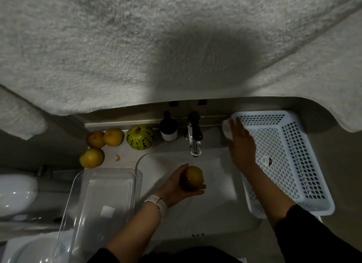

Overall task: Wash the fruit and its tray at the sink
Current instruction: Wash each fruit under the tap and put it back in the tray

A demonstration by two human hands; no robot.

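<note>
**Fruit held over sink basin**

We note one yellow fruit [194, 177] cupped in the left hand [181, 186], fingers curled round it, over the sink [221, 186] just below the faucet [194, 137]. The right hand [242, 143] lies flat, fingers straight, right of the faucet, against the white basket [290, 157]. Left of the sink: clear tray [101, 200], three more fruits [101, 145], a striped squash [140, 137].

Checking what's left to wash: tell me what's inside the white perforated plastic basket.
The white perforated plastic basket shows only a small sticker label on its floor. The right hand and forearm hide its left rim.
</note>
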